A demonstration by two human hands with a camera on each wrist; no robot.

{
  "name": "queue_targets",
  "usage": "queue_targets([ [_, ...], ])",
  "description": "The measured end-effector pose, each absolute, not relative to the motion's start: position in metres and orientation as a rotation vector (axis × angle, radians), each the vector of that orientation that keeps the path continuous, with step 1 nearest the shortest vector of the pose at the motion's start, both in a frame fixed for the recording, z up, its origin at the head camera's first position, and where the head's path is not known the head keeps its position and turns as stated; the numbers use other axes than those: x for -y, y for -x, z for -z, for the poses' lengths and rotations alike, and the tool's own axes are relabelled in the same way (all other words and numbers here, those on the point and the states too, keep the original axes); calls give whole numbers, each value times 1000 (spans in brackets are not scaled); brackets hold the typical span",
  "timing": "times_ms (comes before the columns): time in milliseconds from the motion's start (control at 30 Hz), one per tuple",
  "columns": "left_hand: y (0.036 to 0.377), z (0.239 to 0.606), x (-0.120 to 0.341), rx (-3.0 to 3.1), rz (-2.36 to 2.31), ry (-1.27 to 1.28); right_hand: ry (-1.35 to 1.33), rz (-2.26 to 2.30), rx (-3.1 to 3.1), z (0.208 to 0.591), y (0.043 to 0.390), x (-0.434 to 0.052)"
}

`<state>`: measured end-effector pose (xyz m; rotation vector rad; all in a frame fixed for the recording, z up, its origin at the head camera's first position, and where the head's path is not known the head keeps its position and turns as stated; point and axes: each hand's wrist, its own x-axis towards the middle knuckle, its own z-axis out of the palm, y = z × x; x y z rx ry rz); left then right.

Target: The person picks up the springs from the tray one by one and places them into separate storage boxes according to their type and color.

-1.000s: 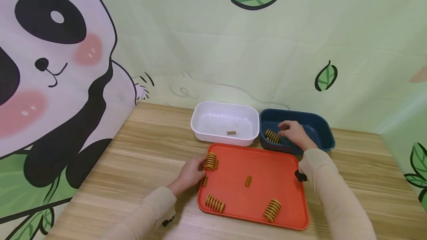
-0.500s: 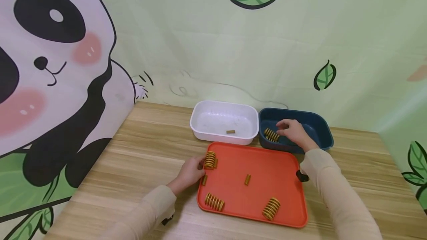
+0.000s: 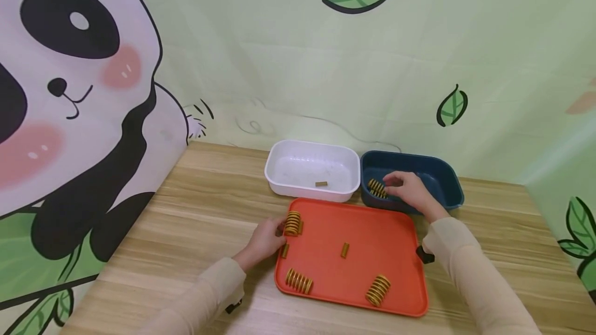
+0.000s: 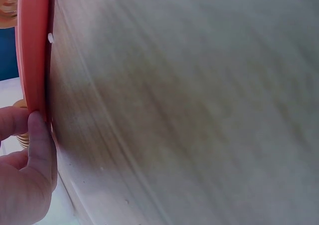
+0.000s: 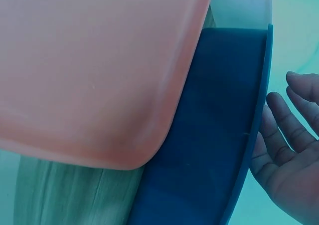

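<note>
The wooden table (image 3: 186, 206) is seen backed by a panda-print curtain (image 3: 70, 92) on the left. The left hand (image 3: 265, 241) is laid against the left rim of the orange tray (image 3: 372, 237); in the left wrist view the thumb (image 4: 41, 140) is pressed to the tray's edge (image 4: 32, 45), so the rim is pinched. A large yellow spring (image 3: 293, 223) is stood just beside that hand's fingertips, and a small spring (image 3: 285, 250) is seen just below it. Further springs are spread over the tray: a large one (image 3: 299, 281) near the front left corner, a small one (image 3: 344, 249) in the middle, a large one (image 3: 378, 290) at the front right. Behind the tray, a white bin (image 3: 312, 169) is placed, with one small spring (image 3: 321, 184) inside. To its right, touching it, a dark blue bin (image 3: 437, 180) is set. The right hand (image 3: 410, 190) is held inside this bin with fingers relaxed and straight, as shown in the right wrist view (image 5: 289, 150), beside a large spring (image 3: 376, 188) lying at the bin's left end. Whether the fingertips touch that spring cannot be told.
</note>
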<state>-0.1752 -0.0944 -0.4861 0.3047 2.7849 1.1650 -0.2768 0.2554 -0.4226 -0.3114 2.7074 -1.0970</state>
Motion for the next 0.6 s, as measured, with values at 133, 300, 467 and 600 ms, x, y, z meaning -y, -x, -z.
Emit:
queue_targets([
  [133, 176, 488, 95, -2788, -1162, -315, 320, 1102, -2706, 420, 272, -254],
  [300, 177, 490, 95, -2792, -1167, -321, 328, 1090, -2716, 417, 266, -251],
  [467, 177, 489, 95, -2784, -1170, -312, 368, 1074, -2730, 415, 260, -245],
  [600, 177, 489, 95, -2787, -1166, -321, 391, 1067, -2735, 414, 258, -242],
])
